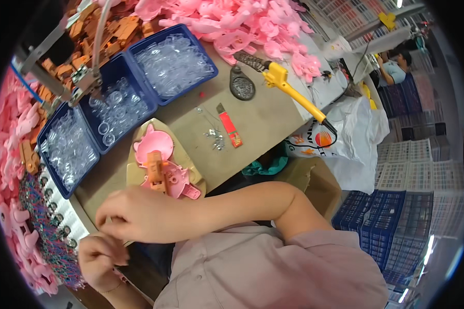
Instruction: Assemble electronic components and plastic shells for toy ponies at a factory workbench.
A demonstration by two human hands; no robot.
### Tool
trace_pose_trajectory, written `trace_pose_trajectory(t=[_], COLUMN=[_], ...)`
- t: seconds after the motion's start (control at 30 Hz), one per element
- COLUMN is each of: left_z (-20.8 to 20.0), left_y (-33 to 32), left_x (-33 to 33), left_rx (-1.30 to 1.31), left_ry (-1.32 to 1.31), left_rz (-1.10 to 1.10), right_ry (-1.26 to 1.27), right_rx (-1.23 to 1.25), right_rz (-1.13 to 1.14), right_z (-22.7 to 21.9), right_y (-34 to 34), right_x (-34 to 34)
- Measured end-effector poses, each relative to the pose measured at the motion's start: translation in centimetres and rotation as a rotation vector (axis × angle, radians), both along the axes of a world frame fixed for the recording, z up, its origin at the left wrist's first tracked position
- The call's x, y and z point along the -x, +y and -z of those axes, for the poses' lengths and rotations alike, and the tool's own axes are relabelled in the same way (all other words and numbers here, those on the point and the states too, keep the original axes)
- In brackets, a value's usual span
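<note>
From where I stand, the person's right hand (144,213) reaches across the body to meet the left hand (100,257) at the near left side of the tan table (273,118). The fingers of both are curled in close together, and I can't tell whether anything is pinched between them. Just beyond the right hand, a cream-coloured, flat, rounded fixture (184,154) carries a glossy pink plastic animal-shaped shell (157,141), with a blocky orange plastic part (155,172) lying across it. Left of the hands lies a tangled heap of thin multicoloured wires (49,232). Past the fixture stand three joined dark-blue plastic trays (117,67) full of clear plastic pieces. To the right of the fixture, a red flat-handled cutter (230,126) lies beside scattered small silvery metal bits (215,139); farther back are a black oval dish (242,85) and a long yellow soldering iron (296,98), its tip inside a coiled metal holder.
</note>
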State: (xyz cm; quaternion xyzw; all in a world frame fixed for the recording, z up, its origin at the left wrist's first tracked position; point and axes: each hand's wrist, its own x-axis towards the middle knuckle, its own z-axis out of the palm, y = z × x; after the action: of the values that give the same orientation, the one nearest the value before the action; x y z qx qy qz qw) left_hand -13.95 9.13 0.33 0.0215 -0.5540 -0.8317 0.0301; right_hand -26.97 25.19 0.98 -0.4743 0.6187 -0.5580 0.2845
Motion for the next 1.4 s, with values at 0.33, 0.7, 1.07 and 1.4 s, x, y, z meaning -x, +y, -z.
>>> trace_pose_trajectory(t=[0.33, 0.7, 1.07, 1.4], left_z=[2.4, 3.0, 7.5, 6.0], left_y=[4.5, 5.1, 8.2, 8.9], left_x=[2.9, 2.1, 0.7, 0.1], left_rx=[0.828, 0.759, 1.717, 1.66], left_ry=[-0.192, -0.165, 0.567, 0.442], left_rz=[-0.327, -0.253, -0.471, -0.398], right_ry=[-0.318, 0.758, 0.323, 0.119], right_rx=[-0.105, -0.448, 0.125, 0.199], right_rz=[1.201, 0.943, 1.075, 0.938], right_z=[4.7, -0.1, 3.3, 3.5], right_y=[20.5, 23.3, 19.1, 18.3], right_x=[8.4, 16.3, 2.2, 1.5])
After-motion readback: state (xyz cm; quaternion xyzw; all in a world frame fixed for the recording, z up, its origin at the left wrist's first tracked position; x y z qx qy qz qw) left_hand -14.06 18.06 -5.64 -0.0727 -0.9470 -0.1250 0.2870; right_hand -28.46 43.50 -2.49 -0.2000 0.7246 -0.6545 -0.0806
